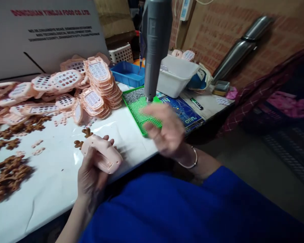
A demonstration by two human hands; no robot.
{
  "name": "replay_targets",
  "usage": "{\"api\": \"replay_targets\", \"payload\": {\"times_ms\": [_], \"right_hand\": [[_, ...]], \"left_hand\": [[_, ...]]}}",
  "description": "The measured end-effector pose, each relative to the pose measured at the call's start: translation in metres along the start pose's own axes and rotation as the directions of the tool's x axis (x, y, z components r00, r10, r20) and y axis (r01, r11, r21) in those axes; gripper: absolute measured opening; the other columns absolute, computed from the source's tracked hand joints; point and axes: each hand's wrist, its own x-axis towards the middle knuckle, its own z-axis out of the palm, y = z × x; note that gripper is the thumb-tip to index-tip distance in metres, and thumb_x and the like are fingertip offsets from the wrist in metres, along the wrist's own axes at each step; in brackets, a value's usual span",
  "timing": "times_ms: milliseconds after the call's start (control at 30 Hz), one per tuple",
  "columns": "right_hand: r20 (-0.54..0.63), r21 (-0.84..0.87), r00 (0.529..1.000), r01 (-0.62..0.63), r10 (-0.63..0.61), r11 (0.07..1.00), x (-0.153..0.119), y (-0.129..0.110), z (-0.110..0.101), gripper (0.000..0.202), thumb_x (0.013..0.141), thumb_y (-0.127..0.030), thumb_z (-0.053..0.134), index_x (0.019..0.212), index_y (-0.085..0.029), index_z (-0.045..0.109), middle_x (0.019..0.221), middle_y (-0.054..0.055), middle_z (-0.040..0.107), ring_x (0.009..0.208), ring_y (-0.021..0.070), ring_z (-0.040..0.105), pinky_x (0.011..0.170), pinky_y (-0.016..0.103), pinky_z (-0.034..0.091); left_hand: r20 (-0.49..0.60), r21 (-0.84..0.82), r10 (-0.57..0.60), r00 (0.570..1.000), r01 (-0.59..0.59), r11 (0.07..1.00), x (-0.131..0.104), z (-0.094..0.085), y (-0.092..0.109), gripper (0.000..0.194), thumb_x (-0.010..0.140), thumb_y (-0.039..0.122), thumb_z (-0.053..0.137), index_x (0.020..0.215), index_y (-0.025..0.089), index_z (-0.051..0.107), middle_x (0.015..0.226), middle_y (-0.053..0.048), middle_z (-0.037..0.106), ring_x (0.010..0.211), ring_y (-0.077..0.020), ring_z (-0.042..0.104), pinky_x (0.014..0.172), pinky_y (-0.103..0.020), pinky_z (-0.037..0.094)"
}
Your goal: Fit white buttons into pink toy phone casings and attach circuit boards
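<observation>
My left hand point(90, 172) is closed around a pale pink plastic toy phone case point(103, 153), held tilted above the table's front edge. Two brown antler pieces point(87, 132) stick out of its far end. Smeared by motion, my right hand point(167, 130) hovers over the near part of a green perforated tray point(139, 111); whether anything sits in its fingers is not clear. Small silvery screws point(135, 95) lie at the tray's far end. Just beyond my right hand, a grey electric screwdriver point(155, 47) hangs upright, tip down.
Pink case parts with keypads point(98, 77) are stacked at the back left. Brown antler pieces point(8, 175) lie in heaps at the left. A blue bin point(128, 72) and a white tub point(176, 79) stand behind the tray. A steel flask point(239, 50) leans at the right.
</observation>
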Motion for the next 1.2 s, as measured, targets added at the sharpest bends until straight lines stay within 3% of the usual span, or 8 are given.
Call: {"api": "replay_targets", "payload": {"times_ms": [67, 100, 233, 333, 500, 633, 833, 1200], "right_hand": [[-0.232, -0.03, 0.968, -0.104, 0.094, 0.994, 0.023, 0.023, -0.015, 0.044, 0.093, -0.039, 0.049, 0.13, -0.019, 0.042, 0.139, 0.011, 0.048, 0.138, 0.0215, 0.038, 0.115, 0.045, 0.032], [-0.168, 0.028, 0.972, -0.163, 0.165, 0.986, 0.034, 0.036, -0.02, 0.052, 0.092, -0.047, 0.048, 0.134, -0.019, 0.035, 0.146, 0.012, 0.039, 0.141, 0.0207, 0.033, 0.117, 0.044, 0.03], [0.292, 0.39, 0.914, -0.383, 0.281, 0.838, 0.067, 0.079, -0.024, 0.065, 0.079, -0.062, 0.057, 0.127, -0.024, 0.036, 0.102, -0.001, 0.064, 0.101, 0.0119, 0.062, 0.086, 0.029, 0.054], [0.394, 0.5, 0.87, -0.473, 0.297, 0.725, 0.072, 0.083, -0.02, 0.065, 0.062, -0.057, 0.075, 0.109, -0.024, 0.044, 0.085, -0.008, 0.059, 0.075, 0.0065, 0.061, 0.067, 0.022, 0.052], [0.312, 0.46, 0.846, -0.533, 0.432, 0.711, 0.059, 0.071, -0.011, 0.053, 0.068, -0.059, 0.069, 0.103, -0.023, 0.053, 0.062, -0.01, 0.048, 0.051, 0.0018, 0.048, 0.052, 0.019, 0.043], [0.212, 0.517, 0.836, -0.535, 0.505, 0.668, 0.049, 0.07, 0.0, 0.04, 0.07, -0.046, 0.07, 0.095, -0.022, 0.051, 0.058, -0.01, 0.046, 0.048, 0.004, 0.045, 0.05, 0.022, 0.043], [0.162, 0.468, 0.763, -0.618, 0.626, 0.632, 0.043, 0.073, 0.009, 0.027, 0.074, -0.035, 0.069, 0.092, -0.025, 0.052, 0.057, -0.008, 0.048, 0.048, 0.0075, 0.045, 0.051, 0.025, 0.044], [0.138, 0.474, 0.788, -0.585, 0.601, 0.658, 0.034, 0.077, 0.011, 0.036, 0.071, -0.046, 0.07, 0.094, -0.024, 0.052, 0.061, -0.007, 0.047, 0.06, 0.0098, 0.05, 0.059, 0.026, 0.048]], "left_hand": [[0.038, 0.067, -0.07, 0.997, 0.067, 0.995, -0.001, 0.009, -0.002, 0.045, 0.051, 0.03, 0.088, 0.091, 0.019, 0.07, 0.089, -0.003, 0.074, 0.08, -0.0195, 0.07, 0.067, -0.024, 0.059], [0.064, 0.116, -0.106, 0.992, 0.098, 0.988, -0.003, 0.014, -0.003, 0.046, 0.05, 0.029, 0.088, 0.091, 0.018, 0.07, 0.088, -0.004, 0.074, 0.076, -0.0189, 0.07, 0.064, -0.023, 0.059], [0.121, 0.291, -0.243, 0.963, 0.199, 0.936, -0.006, 0.034, -0.012, 0.048, 0.047, 0.03, 0.087, 0.087, 0.013, 0.068, 0.077, -0.006, 0.073, 0.061, -0.0183, 0.068, 0.053, -0.023, 0.056], [0.109, 0.328, -0.314, 0.943, 0.264, 0.907, -0.004, 0.044, -0.017, 0.051, 0.044, 0.028, 0.086, 0.088, 0.012, 0.066, 0.073, -0.007, 0.072, 0.056, -0.0179, 0.066, 0.049, -0.023, 0.054], [0.131, 0.287, -0.308, 0.942, 0.261, 0.922, -0.002, 0.047, -0.021, 0.044, 0.049, 0.025, 0.084, 0.087, 0.013, 0.065, 0.073, -0.006, 0.072, 0.06, -0.0184, 0.066, 0.054, -0.024, 0.055], [0.128, 0.338, -0.268, 0.955, 0.212, 0.917, -0.005, 0.046, -0.024, 0.044, 0.055, 0.026, 0.083, 0.094, 0.015, 0.066, 0.074, -0.004, 0.072, 0.058, -0.0142, 0.065, 0.052, -0.018, 0.052], [0.08, 0.369, -0.247, 0.966, 0.201, 0.907, -0.005, 0.046, -0.026, 0.05, 0.05, 0.03, 0.085, 0.094, 0.016, 0.066, 0.079, -0.005, 0.073, 0.059, -0.015, 0.065, 0.054, -0.02, 0.054], [0.094, 0.378, -0.228, 0.969, 0.177, 0.909, -0.004, 0.043, -0.028, 0.051, 0.054, 0.031, 0.084, 0.1, 0.018, 0.065, 0.082, -0.002, 0.071, 0.069, -0.0189, 0.068, 0.062, -0.026, 0.056]]}}
